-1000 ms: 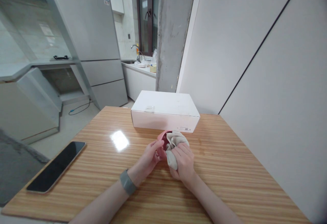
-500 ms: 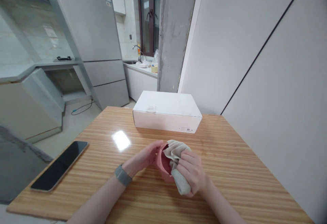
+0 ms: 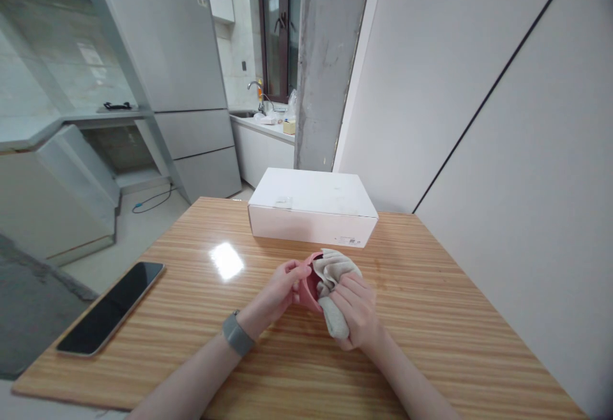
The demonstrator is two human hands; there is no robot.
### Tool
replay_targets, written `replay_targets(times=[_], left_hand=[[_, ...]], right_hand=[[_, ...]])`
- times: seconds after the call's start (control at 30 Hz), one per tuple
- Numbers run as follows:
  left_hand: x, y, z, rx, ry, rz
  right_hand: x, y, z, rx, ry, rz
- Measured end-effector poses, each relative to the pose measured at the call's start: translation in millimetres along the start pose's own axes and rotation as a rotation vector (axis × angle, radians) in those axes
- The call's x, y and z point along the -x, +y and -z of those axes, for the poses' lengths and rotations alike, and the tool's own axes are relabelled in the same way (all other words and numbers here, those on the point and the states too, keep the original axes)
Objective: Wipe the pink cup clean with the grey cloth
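A pink hollow container (image 3: 308, 290), tilted with its opening toward the right, is gripped at its left side by my left hand (image 3: 282, 287). The thumb lies at its rim. My right hand (image 3: 355, 308) is closed around a bunched light grey cloth (image 3: 334, 267). Part of that cloth sits in the container's opening, and a rolled end hangs below the fingers. Cloth and right hand hide much of the container's right side. A grey band circles my left wrist.
Beyond my hands a white box (image 3: 313, 219) stands on the wooden table (image 3: 421, 337). A dark-screened phone (image 3: 112, 308) lies near the table's left edge. Farther back are a fridge (image 3: 158, 43), a sink counter (image 3: 263, 136) and a white wall at right.
Both hands have moved slightly up and away from me with the container and cloth. The left hand's thumb has shifted onto the rim, and the container has turned a little.
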State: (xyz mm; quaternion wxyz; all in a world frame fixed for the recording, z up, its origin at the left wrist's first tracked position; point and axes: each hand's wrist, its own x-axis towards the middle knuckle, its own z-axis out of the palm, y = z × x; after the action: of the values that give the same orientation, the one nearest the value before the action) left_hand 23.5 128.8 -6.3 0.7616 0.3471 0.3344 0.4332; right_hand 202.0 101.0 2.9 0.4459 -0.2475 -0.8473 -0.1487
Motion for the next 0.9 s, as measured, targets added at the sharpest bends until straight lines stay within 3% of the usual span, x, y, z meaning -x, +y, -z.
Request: replay_targets(times=[0.17,0.33,0.4,0.63,0.9], left_hand=[[0,-11,-9.7,0.092,0.038,-0.089],[4,1,-14.4,0.141,-0.187,0.073],[5,10,-10.8,0.089,-0.213,0.147],[7,28,11.2,-0.175,-0.153,0.239],[-2,15,6.0,-0.092,0.005,0.081]], right_hand=[[1,-1,-7,0.062,0.102,0.002],[-1,4,5,-0.008,0.071,0.049],[-3,3,9,-0.053,0.045,0.083],[-5,-4,6,-0.107,-0.054,0.140],[-5,5,-9,-0.011,-0.187,-0.112]])
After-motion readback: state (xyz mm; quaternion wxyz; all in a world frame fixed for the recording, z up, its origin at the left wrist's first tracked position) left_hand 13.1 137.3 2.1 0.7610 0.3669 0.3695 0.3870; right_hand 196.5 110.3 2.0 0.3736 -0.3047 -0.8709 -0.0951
